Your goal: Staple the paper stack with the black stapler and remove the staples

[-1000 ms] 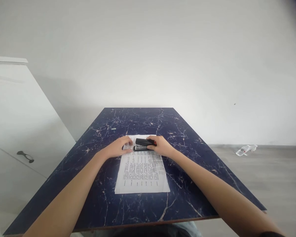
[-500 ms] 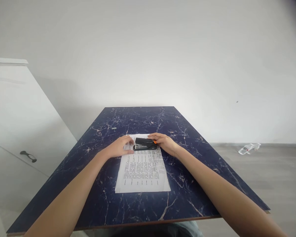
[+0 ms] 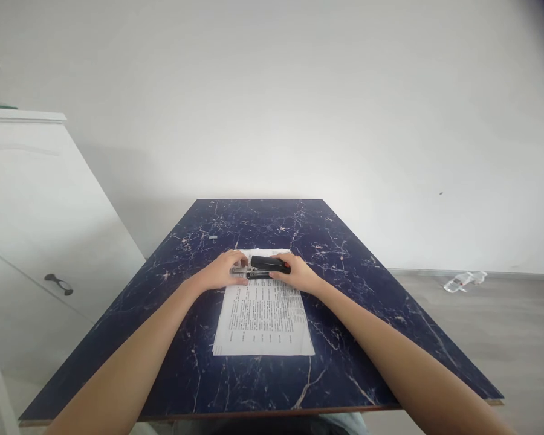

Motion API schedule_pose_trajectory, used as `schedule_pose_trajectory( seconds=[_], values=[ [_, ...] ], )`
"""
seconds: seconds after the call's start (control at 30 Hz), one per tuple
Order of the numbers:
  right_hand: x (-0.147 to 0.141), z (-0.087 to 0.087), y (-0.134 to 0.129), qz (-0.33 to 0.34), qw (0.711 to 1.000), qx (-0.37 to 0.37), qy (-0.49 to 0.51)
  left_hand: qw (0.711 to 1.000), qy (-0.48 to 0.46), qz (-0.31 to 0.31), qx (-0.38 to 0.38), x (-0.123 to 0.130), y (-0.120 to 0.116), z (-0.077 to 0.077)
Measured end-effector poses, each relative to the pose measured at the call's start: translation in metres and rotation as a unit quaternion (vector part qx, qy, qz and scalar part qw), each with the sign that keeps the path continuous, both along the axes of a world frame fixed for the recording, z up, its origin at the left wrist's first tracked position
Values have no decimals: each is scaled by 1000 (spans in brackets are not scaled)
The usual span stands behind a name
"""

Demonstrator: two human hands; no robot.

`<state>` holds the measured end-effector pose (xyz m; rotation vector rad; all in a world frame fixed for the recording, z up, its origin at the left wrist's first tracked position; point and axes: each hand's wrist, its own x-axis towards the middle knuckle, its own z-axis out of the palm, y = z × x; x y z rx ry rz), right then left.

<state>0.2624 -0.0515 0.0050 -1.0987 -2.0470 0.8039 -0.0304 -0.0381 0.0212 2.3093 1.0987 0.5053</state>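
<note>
A black stapler (image 3: 267,263) with an orange part at its right end lies over the far part of a stack of printed sheets (image 3: 265,320). My right hand (image 3: 297,273) is closed round the stapler's right end. A metal tray (image 3: 241,270) sticks out of the stapler's left end. Around that tray my left hand (image 3: 224,270) is curved, thumb and fingers apart; whether its fingertips touch the tray cannot be made out. The sheets lie flat on the dark blue marbled table (image 3: 254,383).
A small light piece (image 3: 213,237) lies on the table beyond the left hand. To the left stands a white cabinet (image 3: 36,193) with a black handle (image 3: 58,284). Crumpled clear plastic (image 3: 465,281) is on the floor at right. A pale wall (image 3: 272,109) rises behind the table.
The metal tray now protrudes from the stapler's left end towards my left hand. My right hand has closed further round the stapler's right end. The view has shifted slightly.
</note>
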Motion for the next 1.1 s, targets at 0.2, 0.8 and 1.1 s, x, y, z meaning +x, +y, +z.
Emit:
schedule_pose_trajectory(
  seconds=[0.2,0.8,1.1],
  values=[
    [-8,-2,-14,-31,976,210,-42,882,-431,158,-107,19,4,-4],
    [-22,10,-32,-139,948,280,-66,804,-485,277,-205,19,7,-11],
    [-18,3,-27,-101,993,42,-35,883,-441,163,-17,33,-23,22]
  ],
)
